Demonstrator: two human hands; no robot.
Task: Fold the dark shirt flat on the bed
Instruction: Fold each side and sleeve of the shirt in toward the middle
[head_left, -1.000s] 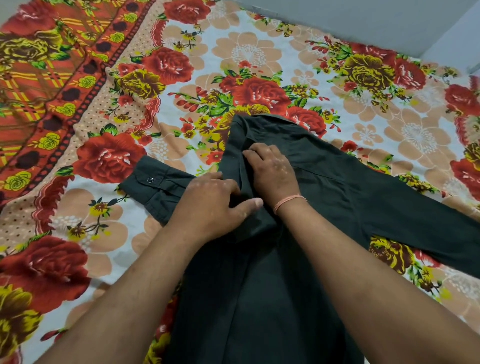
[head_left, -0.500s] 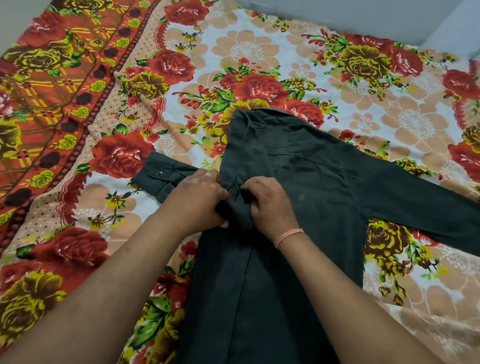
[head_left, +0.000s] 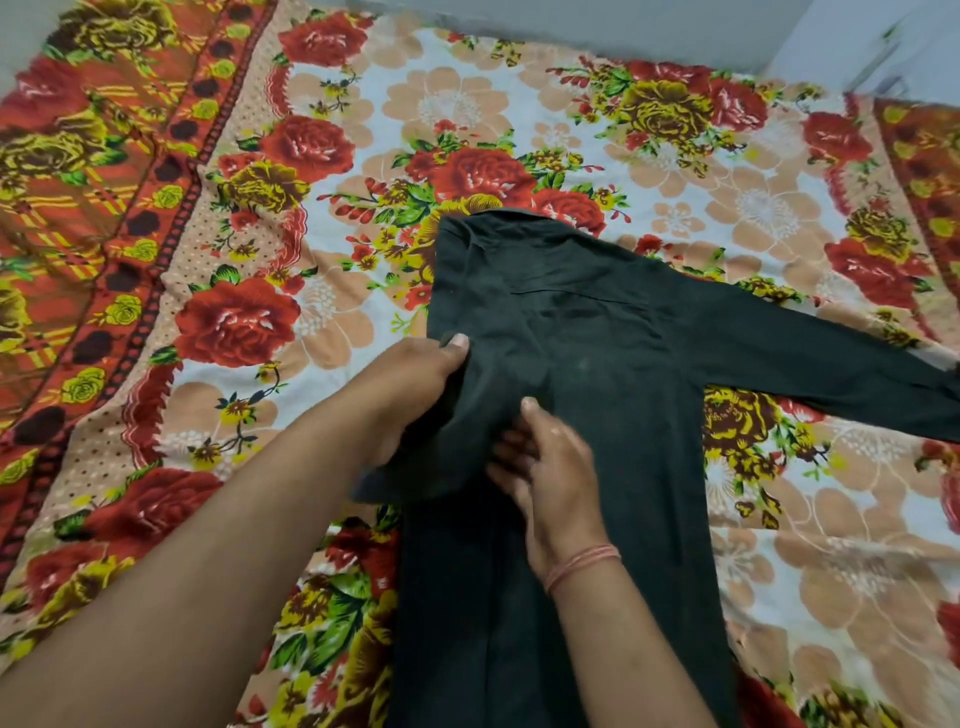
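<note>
While the dark shirt (head_left: 597, 322) lies spread on the bed, its collar (head_left: 498, 221) points away from the person and its body runs down toward the bottom edge of the head view. One long sleeve (head_left: 831, 364) stretches flat to the right until the frame's edge cuts it off. The other sleeve is gathered up at the shirt's left side, where both hands meet.

The left hand (head_left: 415, 384) grips that bunched cloth at the shirt's left edge, with the thumb (head_left: 457, 343) pressed on top and the other fingers curled underneath, out of sight. A loose flap of the fabric hangs below this hand, blurred. The right hand (head_left: 553, 467) sits just beside it on the shirt's middle, its fingers curled in against the fold and its thumb laid on the cloth, pinching the gathered sleeve. A pink thread band (head_left: 582, 564) circles the right wrist.

Under the shirt lies a flowered sheet (head_left: 260, 322) with red roses, covering the bed, and a grey wall (head_left: 623, 21) runs along its far side.
</note>
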